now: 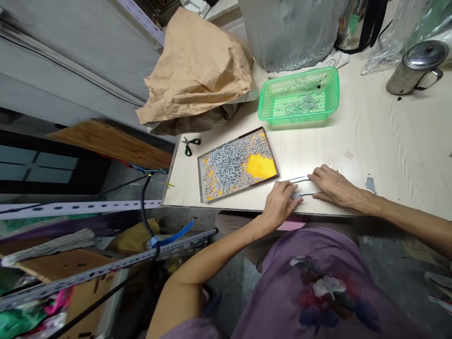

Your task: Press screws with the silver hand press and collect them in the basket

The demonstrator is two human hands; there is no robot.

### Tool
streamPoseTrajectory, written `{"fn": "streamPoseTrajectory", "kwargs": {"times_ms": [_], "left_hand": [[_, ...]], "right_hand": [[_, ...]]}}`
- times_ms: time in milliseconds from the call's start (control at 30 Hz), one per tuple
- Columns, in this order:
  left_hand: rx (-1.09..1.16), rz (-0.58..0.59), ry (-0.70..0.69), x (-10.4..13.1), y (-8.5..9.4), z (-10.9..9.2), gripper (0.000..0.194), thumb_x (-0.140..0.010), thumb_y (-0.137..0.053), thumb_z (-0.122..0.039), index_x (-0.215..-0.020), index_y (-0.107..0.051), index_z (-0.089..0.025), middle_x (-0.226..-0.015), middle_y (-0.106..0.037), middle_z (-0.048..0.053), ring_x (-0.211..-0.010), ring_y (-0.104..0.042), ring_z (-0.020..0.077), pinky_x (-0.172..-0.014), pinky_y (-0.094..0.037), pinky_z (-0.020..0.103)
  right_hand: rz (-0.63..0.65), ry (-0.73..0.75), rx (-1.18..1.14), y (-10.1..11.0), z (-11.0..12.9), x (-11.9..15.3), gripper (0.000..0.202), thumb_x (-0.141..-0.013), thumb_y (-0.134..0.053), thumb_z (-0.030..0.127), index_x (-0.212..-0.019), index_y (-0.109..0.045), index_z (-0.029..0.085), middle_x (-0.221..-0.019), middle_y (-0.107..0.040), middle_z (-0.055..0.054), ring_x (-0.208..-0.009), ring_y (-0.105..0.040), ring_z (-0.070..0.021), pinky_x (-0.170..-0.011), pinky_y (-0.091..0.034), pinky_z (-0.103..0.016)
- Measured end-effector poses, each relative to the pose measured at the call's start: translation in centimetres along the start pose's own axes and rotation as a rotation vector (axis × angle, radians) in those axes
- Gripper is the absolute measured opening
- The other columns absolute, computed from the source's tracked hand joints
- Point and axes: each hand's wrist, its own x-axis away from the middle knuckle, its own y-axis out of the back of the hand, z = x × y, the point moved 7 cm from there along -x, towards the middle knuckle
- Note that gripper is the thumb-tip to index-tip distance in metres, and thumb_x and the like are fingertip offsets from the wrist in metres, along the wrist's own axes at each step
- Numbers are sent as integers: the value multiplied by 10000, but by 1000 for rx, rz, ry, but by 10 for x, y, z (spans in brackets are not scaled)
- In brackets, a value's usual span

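The left hand has its grip closed on the near-left end of a slim metallic item with two long edges — what exactly it is, I cannot tell. The right hand has the other end, thumb and fingers a little apart, one at each edge. Both hands are low over the table, near its front edge. At ten o'clock from them, just beside the left hand, a shallow tray with a yellow bottom holds many small metal pieces. Scissors lie past it, at ten o'clock too. At twelve stands a green basket with more such pieces inside; toward eleven, a crumpled brown paper bag — and at one to two, a lidded metal mug.
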Motion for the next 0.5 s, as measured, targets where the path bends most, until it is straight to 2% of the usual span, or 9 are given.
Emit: {"fn": "streamPoseTrajectory", "kwargs": {"times_ms": [100, 233, 333, 400, 500], "left_hand": [[-93, 99, -182, -20, -20, -16, 456, -909, -575, -301, -1321, -446, -154, -1339, -531, 178, -1192, -509, 294, -986, -448, 471], [-140, 210, -257, -37, -35, -16, 590, -906, -569, -270, -1414, -298, -140, -1316, -524, 180, -1166, -518, 297, -988, -439, 476], [-188, 267, -266, -42, -36, -15, 619, -881, -620, -307, -1397, -322, -142, -1261, -543, 165, -1108, -527, 294, -945, -457, 453], [-215, 295, -261, -46, -35, -18, 590, -875, -635, -341, -1362, -373, -136, -1216, -561, 153, -1076, -525, 286, -909, -466, 426], [-210, 323, -262, -50, -34, -23, 447, -898, -609, -356, -1263, -481, -131, -1148, -585, 128, -1039, -517, 265, -867, -464, 389]], "right_hand": [[-12, -7, -42, 1, 1, 2, 265, -831, -653, 270, -1061, -594, 151, -1013, -599, -141, -937, -509, -282, -753, -456, -389], [-16, -33, -80, 2, -6, 9, 489, -760, -740, 336, -1157, -549, 123, -1079, -587, -163, -990, -508, -302, -816, -467, -420], [-24, -89, -61, 5, -12, 16, 535, -753, -750, 366, -1180, -536, 125, -1061, -588, -160, -969, -518, -305, -814, -474, -424], [-14, -103, -50, 5, -12, 19, 435, -794, -718, 343, -1137, -560, 128, -1016, -593, -148, -928, -526, -289, -788, -477, -402], [-12, -122, -34, 3, -8, 20, 307, -831, -687, 278, -1075, -597, 115, -956, -598, -133, -874, -531, -262, -747, -468, -360]]}}
